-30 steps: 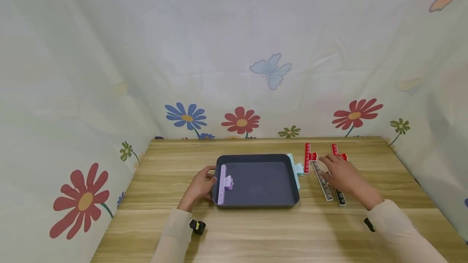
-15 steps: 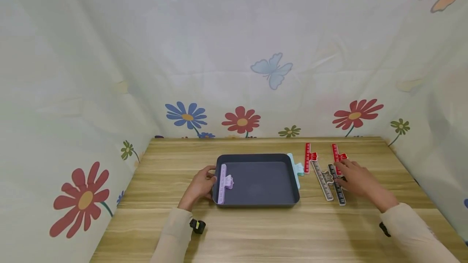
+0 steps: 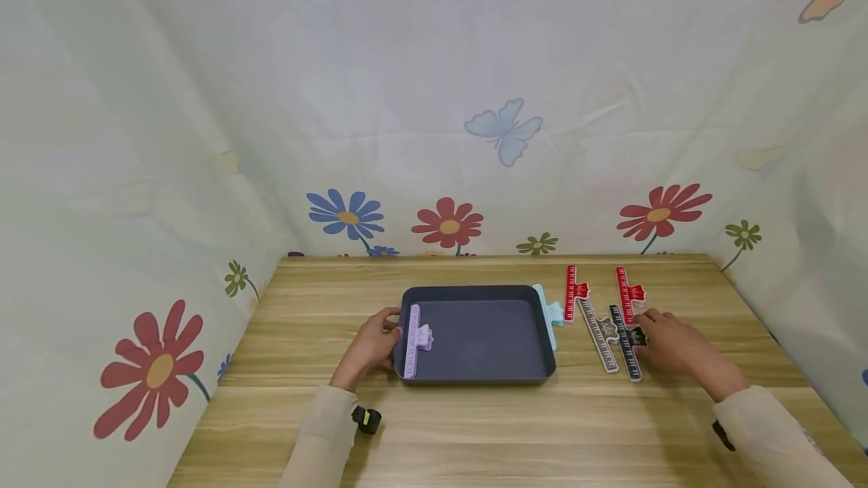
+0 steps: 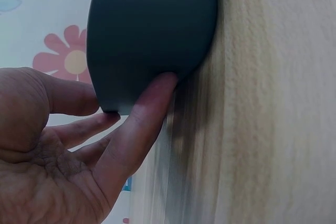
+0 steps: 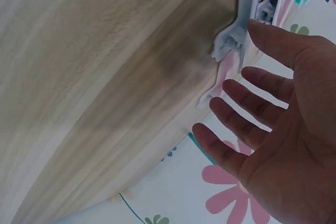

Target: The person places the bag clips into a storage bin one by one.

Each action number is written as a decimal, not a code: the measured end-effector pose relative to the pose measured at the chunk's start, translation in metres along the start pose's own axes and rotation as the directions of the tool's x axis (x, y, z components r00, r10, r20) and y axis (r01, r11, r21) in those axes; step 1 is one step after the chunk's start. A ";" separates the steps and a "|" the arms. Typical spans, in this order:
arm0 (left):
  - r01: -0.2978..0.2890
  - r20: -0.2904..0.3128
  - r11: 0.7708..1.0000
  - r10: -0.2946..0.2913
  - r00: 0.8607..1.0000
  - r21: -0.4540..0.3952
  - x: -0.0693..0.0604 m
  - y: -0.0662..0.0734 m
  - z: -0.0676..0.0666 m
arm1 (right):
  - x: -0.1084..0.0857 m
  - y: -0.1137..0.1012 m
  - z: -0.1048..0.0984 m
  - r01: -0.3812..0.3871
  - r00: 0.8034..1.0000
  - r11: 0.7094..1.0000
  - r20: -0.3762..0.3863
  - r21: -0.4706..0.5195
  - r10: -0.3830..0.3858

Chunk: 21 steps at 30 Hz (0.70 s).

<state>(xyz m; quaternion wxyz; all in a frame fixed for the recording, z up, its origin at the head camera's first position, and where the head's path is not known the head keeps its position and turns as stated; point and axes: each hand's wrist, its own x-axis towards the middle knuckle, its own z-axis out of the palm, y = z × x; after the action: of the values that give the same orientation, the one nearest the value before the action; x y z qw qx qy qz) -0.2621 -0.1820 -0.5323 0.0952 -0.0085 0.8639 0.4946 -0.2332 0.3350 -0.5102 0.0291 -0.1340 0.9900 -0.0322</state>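
In the head view, a dark grey rectangular tray (image 3: 483,379) lies on the wooden table. My left hand (image 3: 369,341) holds its left side; in the left wrist view, fingertips press the tray's outer wall (image 4: 152,19). A lilac long-jawed clip (image 3: 412,345) lies inside along the left wall. A light blue clip (image 3: 546,318) leans over the right rim. My right hand (image 3: 678,341) is beside a black clip (image 3: 625,345) with a keyboard pattern, fingertips at its handle. In the right wrist view its fingers (image 5: 252,98) are spread and relaxed, the thumb near a clip.
Right of the tray lie two red clips, one nearer the tray (image 3: 571,294) and one farther right (image 3: 624,294). A grey clip (image 3: 598,337) lies slanted beside the black one. A flower-printed cloth (image 3: 407,134) hangs behind the wooden table (image 3: 475,435).
My right hand has moved right and slightly toward me, from above the red and grey clips to the black clip's right side. The left hand, tray and clips look unmoved.
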 end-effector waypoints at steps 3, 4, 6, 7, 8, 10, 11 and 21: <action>-0.002 -0.004 1.000 0.002 1.000 0.004 -0.001 0.000 0.000 | 0.000 -0.001 0.002 0.001 1.000 1.000 0.022 -0.002 -0.001; -0.003 -0.004 1.000 0.003 1.000 0.003 -0.001 0.001 0.000 | 0.001 -0.001 0.002 0.004 1.000 1.000 0.028 -0.006 -0.004; -0.008 -0.004 1.000 0.008 1.000 0.008 -0.001 0.001 0.000 | 0.000 -0.002 0.003 0.011 0.999 1.000 0.034 -0.012 -0.010; -0.008 -0.004 1.000 0.008 1.000 0.008 -0.001 0.001 0.000 | 0.000 -0.002 0.003 0.016 0.999 1.000 0.034 -0.015 -0.016; -0.008 -0.004 1.000 0.008 1.000 0.007 -0.001 0.001 0.000 | 0.000 -0.002 0.003 0.021 0.999 1.000 0.035 -0.018 -0.021; -0.006 -0.003 1.000 0.006 1.000 0.009 -0.001 0.001 0.000 | 0.000 -0.002 0.004 0.033 0.999 0.999 0.028 -0.023 -0.032; -0.006 -0.004 1.000 0.006 1.000 0.011 -0.001 0.001 0.000 | 0.000 -0.002 0.004 0.038 0.999 0.999 0.025 -0.020 -0.037; 0.001 -0.007 1.000 -0.001 1.000 0.014 0.001 -0.001 0.002 | -0.003 -0.004 0.013 0.074 0.997 0.994 -0.031 -0.084 -0.076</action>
<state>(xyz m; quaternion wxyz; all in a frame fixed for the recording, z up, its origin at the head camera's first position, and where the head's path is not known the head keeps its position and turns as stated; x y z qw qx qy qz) -0.2628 -0.1810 -0.5344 0.0927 -0.0100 0.8677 0.4882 -0.2285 0.3312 -0.5225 0.0053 -0.1716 0.9851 0.0052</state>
